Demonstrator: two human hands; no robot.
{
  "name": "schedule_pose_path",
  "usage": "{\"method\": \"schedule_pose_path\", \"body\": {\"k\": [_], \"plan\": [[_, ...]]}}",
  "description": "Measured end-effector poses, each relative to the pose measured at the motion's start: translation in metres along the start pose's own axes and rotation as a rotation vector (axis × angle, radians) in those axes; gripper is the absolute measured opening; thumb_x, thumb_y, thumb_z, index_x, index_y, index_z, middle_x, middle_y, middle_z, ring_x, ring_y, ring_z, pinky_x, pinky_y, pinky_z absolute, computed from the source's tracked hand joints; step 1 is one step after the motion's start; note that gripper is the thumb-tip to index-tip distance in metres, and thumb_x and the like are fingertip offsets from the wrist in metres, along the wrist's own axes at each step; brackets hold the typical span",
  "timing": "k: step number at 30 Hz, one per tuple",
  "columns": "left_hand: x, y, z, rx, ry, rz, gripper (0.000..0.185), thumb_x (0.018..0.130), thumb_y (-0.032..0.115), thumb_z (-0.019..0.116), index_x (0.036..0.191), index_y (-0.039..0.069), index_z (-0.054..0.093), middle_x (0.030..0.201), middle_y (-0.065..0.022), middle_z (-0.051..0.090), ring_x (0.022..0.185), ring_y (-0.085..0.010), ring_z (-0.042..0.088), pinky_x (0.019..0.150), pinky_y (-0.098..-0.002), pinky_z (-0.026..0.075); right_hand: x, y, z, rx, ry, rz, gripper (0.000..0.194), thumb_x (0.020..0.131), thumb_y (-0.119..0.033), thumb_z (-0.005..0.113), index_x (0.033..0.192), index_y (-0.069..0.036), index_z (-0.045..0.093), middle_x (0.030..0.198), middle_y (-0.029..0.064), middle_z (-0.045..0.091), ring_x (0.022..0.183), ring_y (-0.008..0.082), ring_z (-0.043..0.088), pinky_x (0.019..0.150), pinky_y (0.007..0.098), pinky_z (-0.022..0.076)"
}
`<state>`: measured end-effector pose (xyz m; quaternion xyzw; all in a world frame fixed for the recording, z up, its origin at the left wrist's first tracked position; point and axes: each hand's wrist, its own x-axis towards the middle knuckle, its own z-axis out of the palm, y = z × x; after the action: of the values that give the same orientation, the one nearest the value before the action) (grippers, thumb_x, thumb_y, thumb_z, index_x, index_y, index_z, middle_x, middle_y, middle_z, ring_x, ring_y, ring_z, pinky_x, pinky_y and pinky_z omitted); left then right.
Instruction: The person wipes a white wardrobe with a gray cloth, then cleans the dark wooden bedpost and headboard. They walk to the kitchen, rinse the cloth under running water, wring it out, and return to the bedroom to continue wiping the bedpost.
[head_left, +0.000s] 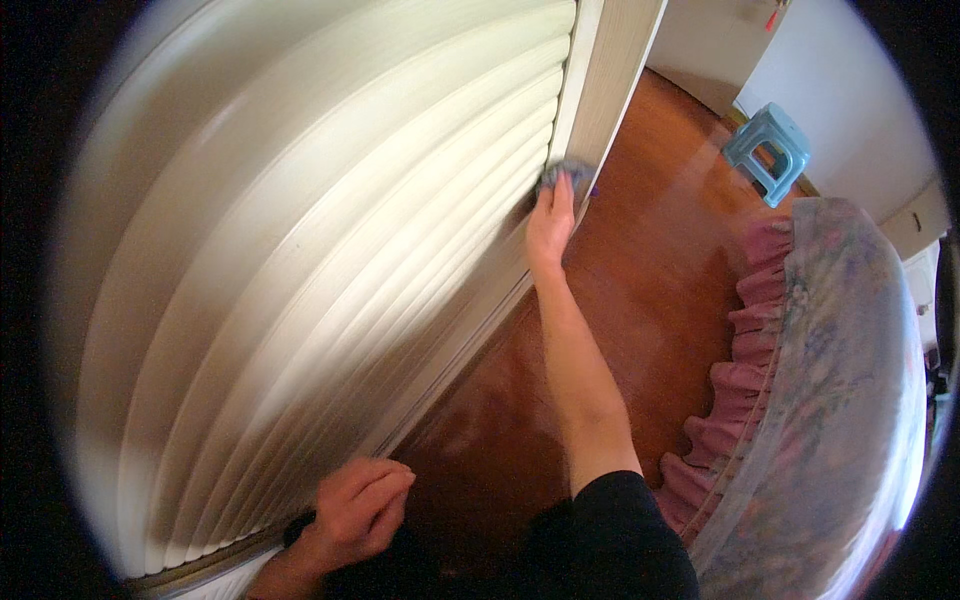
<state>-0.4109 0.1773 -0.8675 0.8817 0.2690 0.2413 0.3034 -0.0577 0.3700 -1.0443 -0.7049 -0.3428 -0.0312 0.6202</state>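
A white louvered door panel (300, 247) with broad slats fills the left side of the view. My right hand (553, 225) is stretched out to the panel's frame (607, 75) and presses a bluish-grey cloth (568, 174) against it, where the slats end. The cloth is blurred and partly covered by my fingers. Near the bottom of the view, my left hand (364, 502) is curled beside the lower edge of the panel. Nothing shows in it, though its palm side is hidden.
A bed with a floral cover (840, 360) and a pink ruffled skirt (750, 337) stands on the right. Beyond it, a light-blue plastic stool (772, 146) stands near the wall. Reddish-brown flooring (645, 225) lies between panel and bed.
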Motion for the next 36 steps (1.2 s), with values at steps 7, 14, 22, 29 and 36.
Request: {"method": "schedule_pose_path", "body": {"k": [7, 14, 22, 29, 36], "plan": [[-0.009, 0.002, -0.010, 0.013, -0.046, -0.061, 0.026, 0.075, -0.006, 0.070, 0.100, -0.001, 0.067, 0.095, -0.0160, 0.068, 0.080, -0.0302, 0.068, 0.066, -0.0369, 0.055, 0.065, 0.016, -0.035, 0.232, -0.153, -0.109, 0.034, 0.098, -0.015, 0.053, 0.125, 0.005, 0.058, 0.101, 0.0162, 0.065, 0.088, 0.0216, 0.060, 0.080, 0.0343, 0.0492], [-0.014, 0.002, -0.009, -0.029, 0.016, -0.074, 0.028, 0.076, -0.009, 0.068, 0.102, 0.000, 0.066, 0.096, -0.0177, 0.067, 0.080, -0.0304, 0.067, 0.069, -0.0371, 0.055, -0.062, 0.074, -0.011, -0.176, -0.338, 0.056, 0.033, 0.094, -0.011, 0.056, 0.124, 0.001, 0.060, 0.125, 0.0249, 0.060, 0.115, 0.0407, 0.057, 0.099, 0.0432, 0.0450], [-0.022, -0.003, -0.008, -0.017, -0.012, -0.126, 0.029, 0.071, -0.008, 0.070, 0.099, 0.000, 0.067, 0.095, -0.0162, 0.067, 0.080, -0.0317, 0.066, 0.067, -0.0375, 0.053, -0.019, 0.175, -0.028, -0.322, -0.464, -0.009, 0.031, 0.091, -0.017, 0.053, 0.114, 0.000, 0.066, 0.115, 0.0229, 0.066, 0.113, 0.0409, 0.058, 0.097, 0.0474, 0.0459], [-0.021, -0.001, -0.012, -0.028, -0.032, -0.115, 0.030, 0.071, -0.007, 0.070, 0.100, -0.001, 0.068, 0.097, -0.0168, 0.067, 0.082, -0.0319, 0.067, 0.069, -0.0376, 0.055, -0.141, 0.191, -0.013, -0.517, -0.629, -0.503, 0.017, 0.079, -0.008, 0.056, 0.090, -0.003, 0.068, 0.094, 0.0186, 0.063, 0.096, 0.0398, 0.058, 0.080, 0.0515, 0.0467], [-0.015, 0.003, -0.014, -0.042, -0.056, -0.034, 0.031, 0.072, -0.005, 0.070, 0.103, -0.003, 0.067, 0.097, -0.0176, 0.067, 0.082, -0.0329, 0.067, 0.070, -0.0397, 0.055, -0.132, 0.116, -0.055, -0.205, -0.992, -0.097, 0.020, 0.088, -0.008, 0.053, 0.101, 0.000, 0.066, 0.102, 0.0203, 0.063, 0.098, 0.0381, 0.058, 0.084, 0.0437, 0.0481]]}}
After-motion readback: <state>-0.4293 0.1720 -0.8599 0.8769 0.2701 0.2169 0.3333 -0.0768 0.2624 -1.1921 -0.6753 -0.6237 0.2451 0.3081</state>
